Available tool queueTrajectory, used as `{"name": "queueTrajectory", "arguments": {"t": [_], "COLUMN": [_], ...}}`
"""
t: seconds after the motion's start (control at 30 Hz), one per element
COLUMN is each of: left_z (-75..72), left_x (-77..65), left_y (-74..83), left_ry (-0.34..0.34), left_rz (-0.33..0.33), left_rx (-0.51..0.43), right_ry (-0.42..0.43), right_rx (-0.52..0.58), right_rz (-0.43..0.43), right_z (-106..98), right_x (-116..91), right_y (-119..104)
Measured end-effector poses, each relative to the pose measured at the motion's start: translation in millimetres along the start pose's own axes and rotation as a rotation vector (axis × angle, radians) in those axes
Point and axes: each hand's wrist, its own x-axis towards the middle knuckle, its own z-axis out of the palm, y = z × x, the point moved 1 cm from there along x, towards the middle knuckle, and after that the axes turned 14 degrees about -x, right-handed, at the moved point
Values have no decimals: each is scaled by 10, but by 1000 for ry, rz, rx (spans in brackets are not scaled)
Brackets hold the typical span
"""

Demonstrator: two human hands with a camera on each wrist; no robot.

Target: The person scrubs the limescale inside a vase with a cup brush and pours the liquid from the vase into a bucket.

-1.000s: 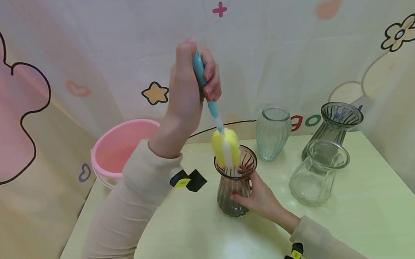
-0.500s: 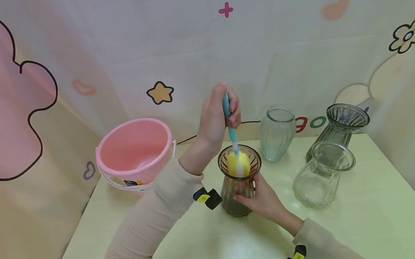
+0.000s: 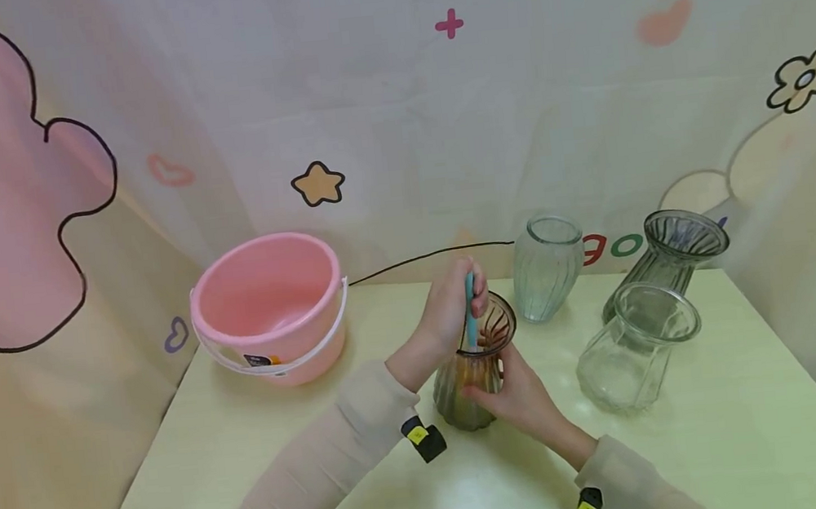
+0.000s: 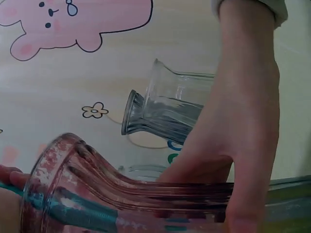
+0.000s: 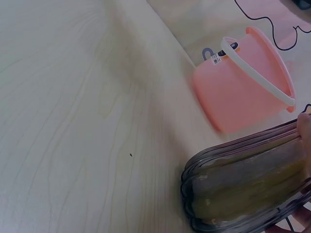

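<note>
My left hand (image 3: 451,303) grips the blue handle of a bottle brush (image 3: 471,318). Its yellow sponge head is down inside a brownish ribbed glass vase (image 3: 455,404), showing faintly through the glass. Around the vase's narrow part, my right hand (image 3: 520,391) holds it upright on the table, thumb at the front. Through the vase (image 4: 97,160) in the left wrist view, the handle lies inside the flared mouth, and the right hand (image 4: 248,131) wraps the glass. A yellowish blur fills the lower vase (image 5: 243,189) in the right wrist view, with fingertips at the edge.
A pink bucket (image 3: 318,360) with a white handle stands at the left back. To the right are a pale green glass vase (image 3: 550,273), a dark grey flared vase (image 3: 683,240) and a clear vase (image 3: 618,369). A printed curtain (image 3: 394,108) hangs behind the table (image 3: 748,418).
My left hand has moved downward, pushing the brush's yellow head from above the rim to deep inside the vase. My right hand keeps its hold on the vase.
</note>
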Motion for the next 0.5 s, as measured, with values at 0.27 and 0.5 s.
{"name": "queueTrajectory", "arguments": {"t": [0.27, 0.5], "left_z": [-29, 75], "left_x": [10, -49], "left_y": [-68, 4], "left_ry": [-63, -53], "left_rz": [-23, 11], "left_rx": [149, 128], "right_ry": [0, 0], "right_rx": [-6, -7], "right_rz": [8, 6], "right_z": [2, -12], "right_x": [-3, -6], "right_y": [-13, -29]}}
